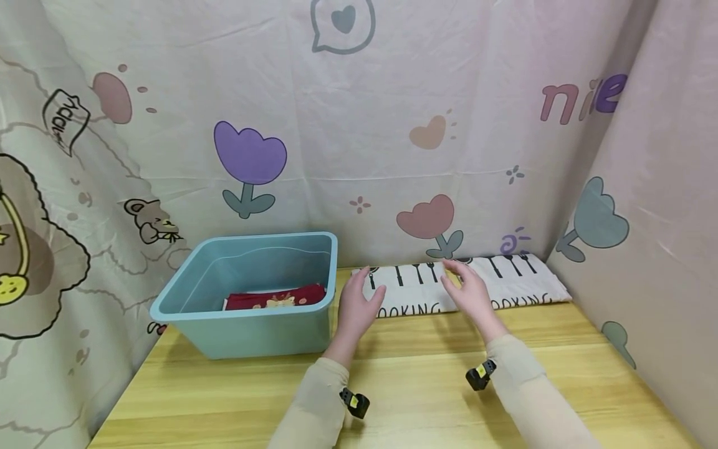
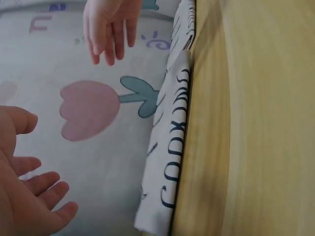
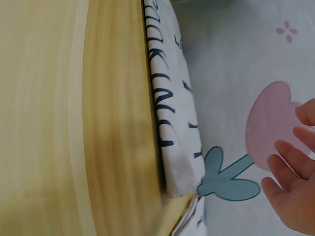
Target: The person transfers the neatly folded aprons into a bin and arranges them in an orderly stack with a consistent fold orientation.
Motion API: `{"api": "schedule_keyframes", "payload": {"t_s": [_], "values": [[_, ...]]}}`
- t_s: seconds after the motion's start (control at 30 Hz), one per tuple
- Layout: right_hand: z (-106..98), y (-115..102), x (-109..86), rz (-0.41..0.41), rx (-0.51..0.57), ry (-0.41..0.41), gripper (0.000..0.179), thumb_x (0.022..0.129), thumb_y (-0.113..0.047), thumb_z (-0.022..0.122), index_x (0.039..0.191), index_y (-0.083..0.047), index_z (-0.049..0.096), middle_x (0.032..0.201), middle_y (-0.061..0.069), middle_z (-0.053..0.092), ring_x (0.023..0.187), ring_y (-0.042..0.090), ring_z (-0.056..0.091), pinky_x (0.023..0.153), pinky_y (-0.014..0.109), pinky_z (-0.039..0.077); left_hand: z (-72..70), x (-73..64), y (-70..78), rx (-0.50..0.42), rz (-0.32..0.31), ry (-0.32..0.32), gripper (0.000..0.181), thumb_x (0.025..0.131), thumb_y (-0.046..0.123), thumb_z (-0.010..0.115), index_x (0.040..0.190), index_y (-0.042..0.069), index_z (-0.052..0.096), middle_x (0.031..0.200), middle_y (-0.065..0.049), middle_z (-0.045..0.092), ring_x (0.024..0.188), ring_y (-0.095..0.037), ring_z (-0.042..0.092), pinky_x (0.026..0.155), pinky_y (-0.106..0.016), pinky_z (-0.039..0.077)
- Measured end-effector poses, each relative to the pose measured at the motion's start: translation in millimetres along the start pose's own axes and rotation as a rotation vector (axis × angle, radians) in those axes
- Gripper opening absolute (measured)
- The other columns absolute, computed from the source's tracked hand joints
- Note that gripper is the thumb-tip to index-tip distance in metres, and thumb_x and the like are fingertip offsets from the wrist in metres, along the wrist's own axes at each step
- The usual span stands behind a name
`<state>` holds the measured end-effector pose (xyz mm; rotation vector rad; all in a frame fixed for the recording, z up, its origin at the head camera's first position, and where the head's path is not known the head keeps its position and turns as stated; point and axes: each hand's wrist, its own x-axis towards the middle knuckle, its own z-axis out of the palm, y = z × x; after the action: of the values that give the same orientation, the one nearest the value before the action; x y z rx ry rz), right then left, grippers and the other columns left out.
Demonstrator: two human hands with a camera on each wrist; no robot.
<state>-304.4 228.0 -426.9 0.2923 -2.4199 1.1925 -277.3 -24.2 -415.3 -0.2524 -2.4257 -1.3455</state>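
Two folded white cloths with black utensil prints and lettering lie side by side along the back of the table: a left cloth and a right cloth. My left hand is near the left end of the left cloth, its fingers relaxed and slightly bent. Across from it, my right hand is by that cloth's right end, fingers spread and holding nothing. In the left wrist view both palms face each other, with the left cloth below. The right wrist view shows the right fingers apart from the cloth.
A blue-green plastic bin stands at the left of the wooden table, close beside my left hand. Inside it lies a dark red folded cloth with a printed figure. A patterned curtain hangs behind and at both sides.
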Motion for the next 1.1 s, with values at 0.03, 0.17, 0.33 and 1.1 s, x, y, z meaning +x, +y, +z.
{"api": "schedule_keyframes", "payload": {"t_s": [0.03, 0.17, 0.33, 1.1], "values": [[0.8, 2.7, 1.3, 0.017, 0.008, -0.006, 0.041, 0.095, -0.007, 0.063, 0.134, 0.004, 0.055, 0.134, 0.023, 0.056, 0.124, 0.04, 0.051, 0.108, 0.052, 0.037, 1.6, 1.7, -1.9, -0.023, -0.029, 0.006, 0.055, 0.093, 0.024, 0.068, 0.141, 0.002, 0.051, 0.143, -0.019, 0.05, 0.133, -0.036, 0.044, 0.109, -0.052, 0.037], [4.7, 14.2, 8.2, 0.071, 0.034, -0.031, 0.044, 0.096, -0.008, 0.062, 0.137, 0.005, 0.052, 0.135, 0.025, 0.055, 0.124, 0.042, 0.051, 0.107, 0.052, 0.038, 8.8, 10.1, -9.8, -0.089, -0.125, 0.013, 0.054, 0.094, 0.025, 0.067, 0.141, 0.003, 0.051, 0.144, -0.019, 0.049, 0.132, -0.036, 0.046, 0.107, -0.051, 0.039], [11.4, 26.3, 18.3, 0.137, 0.041, -0.081, 0.049, 0.098, -0.01, 0.06, 0.141, 0.008, 0.045, 0.139, 0.028, 0.05, 0.126, 0.043, 0.048, 0.108, 0.051, 0.037, 16.9, 21.1, -17.7, -0.158, -0.234, 0.009, 0.055, 0.096, 0.028, 0.065, 0.142, 0.003, 0.05, 0.143, -0.019, 0.05, 0.13, -0.036, 0.048, 0.105, -0.05, 0.041], [26.0, 45.6, 38.1, 0.347, -0.026, -0.175, 0.056, 0.098, -0.012, 0.054, 0.146, 0.009, 0.036, 0.141, 0.034, 0.043, 0.13, 0.046, 0.043, 0.109, 0.052, 0.035, 25.6, 54.6, -47.9, -0.213, -0.477, 0.031, 0.058, 0.096, 0.025, 0.063, 0.143, -0.005, 0.045, 0.144, -0.025, 0.046, 0.131, -0.039, 0.044, 0.112, -0.05, 0.032]]}}
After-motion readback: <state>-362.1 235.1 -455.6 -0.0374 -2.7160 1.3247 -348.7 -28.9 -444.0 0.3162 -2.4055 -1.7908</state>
